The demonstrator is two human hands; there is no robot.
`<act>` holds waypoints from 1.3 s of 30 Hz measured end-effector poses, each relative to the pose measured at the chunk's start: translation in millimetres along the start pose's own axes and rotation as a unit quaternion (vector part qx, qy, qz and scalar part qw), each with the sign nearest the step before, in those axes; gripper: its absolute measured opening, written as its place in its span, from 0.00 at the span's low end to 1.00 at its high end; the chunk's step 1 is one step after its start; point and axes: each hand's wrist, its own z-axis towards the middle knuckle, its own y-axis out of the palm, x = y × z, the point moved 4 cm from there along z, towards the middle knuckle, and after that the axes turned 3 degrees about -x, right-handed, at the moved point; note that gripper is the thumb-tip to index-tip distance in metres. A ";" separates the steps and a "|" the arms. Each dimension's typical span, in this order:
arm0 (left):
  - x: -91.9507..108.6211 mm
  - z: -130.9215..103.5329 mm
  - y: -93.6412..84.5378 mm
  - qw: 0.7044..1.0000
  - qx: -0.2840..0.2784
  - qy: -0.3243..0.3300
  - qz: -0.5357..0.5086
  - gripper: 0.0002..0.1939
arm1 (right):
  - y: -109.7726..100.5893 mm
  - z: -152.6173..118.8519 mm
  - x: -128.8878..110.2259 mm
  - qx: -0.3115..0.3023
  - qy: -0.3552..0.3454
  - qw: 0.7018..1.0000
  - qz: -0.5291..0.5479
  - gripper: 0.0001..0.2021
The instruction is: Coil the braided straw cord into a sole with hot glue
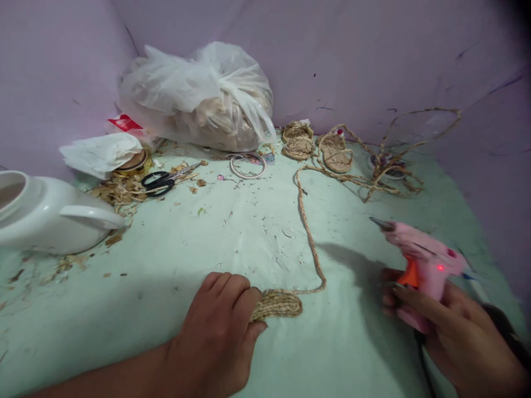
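My left hand (pixel 226 326) is closed round one end of a flat oblong coil of braided straw cord (pixel 280 305), which lies on the green surface near the front. Part of the coil is hidden under my fingers. From the coil a loose length of braided cord (pixel 309 235) runs right, then back across the surface. At the right, my right hand (pixel 452 326) holds a pink hot glue gun (pixel 427 254) by its handle, above the surface. Its nozzle points left, a red light glows on its side, and fingers are at the orange trigger (pixel 410 272).
A tied plastic bag (pixel 199 105) stands against the wall. Two small woven straw soles (pixel 297 141) lie beside tangled cord (pixel 381 171). A tape roll (pixel 248 166), black-handled scissors (pixel 166 181) and straw scraps (pixel 116 190) lie farther back. A white jug (pixel 53 215) lies at left.
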 end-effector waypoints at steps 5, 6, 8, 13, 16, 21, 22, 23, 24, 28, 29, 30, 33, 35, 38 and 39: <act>2.9 -0.8 0.3 0.999 -0.009 0.037 -0.015 0.07 | 27.2 -37.1 2.7 -0.036 0.095 0.987 0.123 0.16; 3.0 -0.4 -0.2 0.999 -0.011 0.042 -0.026 0.06 | 37.5 -42.7 -0.8 -0.070 0.101 0.985 0.122 0.16; 2.8 0.7 -0.9 0.997 -0.014 0.048 -0.051 0.04 | 54.8 -51.3 -9.0 -0.108 0.103 0.982 0.116 0.16; 1.7 3.3 -1.8 0.994 -0.016 0.036 -0.105 0.07 | 69.7 -62.5 -21.3 -0.087 0.071 0.985 0.128 0.10; 3.7 4.0 -0.6 0.992 -0.016 0.026 -0.120 0.08 | 74.8 -67.9 -19.4 -0.091 0.077 0.986 0.115 0.09; 6.2 3.1 1.6 0.992 -0.016 -0.006 -0.126 0.05 | 89.4 -71.2 -18.6 -0.081 0.084 0.988 0.098 0.09; 6.5 2.9 1.4 0.992 -0.014 -0.010 -0.126 0.05 | 91.3 -70.9 -18.8 -0.079 0.080 0.989 0.096 0.10; 6.9 2.9 1.0 0.992 -0.012 -0.012 -0.127 0.05 | 91.7 -70.6 -18.7 -0.073 0.074 0.990 0.094 0.10; 7.3 3.3 0.9 0.992 -0.012 -0.011 -0.129 0.05 | 90.5 -70.2 -18.2 -0.061 0.066 0.992 0.091 0.09; 7.9 6.4 0.3 0.990 -0.008 -0.004 -0.138 0.07 | 73.7 -71.4 -14.1 -0.030 0.012 0.995 0.095 0.12; 7.7 7.0 0.6 0.990 -0.005 0.000 -0.140 0.08 | 68.6 -72.5 -12.6 -0.042 -0.003 0.994 0.104 0.14; 7.6 7.2 1.0 0.990 -0.002 0.005 -0.142 0.08 | 63.3 -74.0 -10.7 -0.057 -0.012 0.992 0.115 0.15; 6.2 5.8 3.0 0.990 0.007 0.015 -0.141 0.07 | 47.0 -80.0 -0.9 -0.088 -0.002 0.987 0.132 0.17; 5.1 4.0 3.9 0.990 0.013 0.015 -0.139 0.07 | 37.9 -85.2 7.9 -0.094 0.024 0.988 0.120 0.17; 4.5 2.5 3.7 0.990 0.024 0.022 -0.137 0.06 | 30.4 -94.3 19.9 -0.103 0.048 0.989 0.096 0.16; 4.6 2.4 3.6 0.990 0.025 0.025 -0.137 0.07 | 29.3 -97.3 23.2 -0.104 0.053 0.989 0.089 0.16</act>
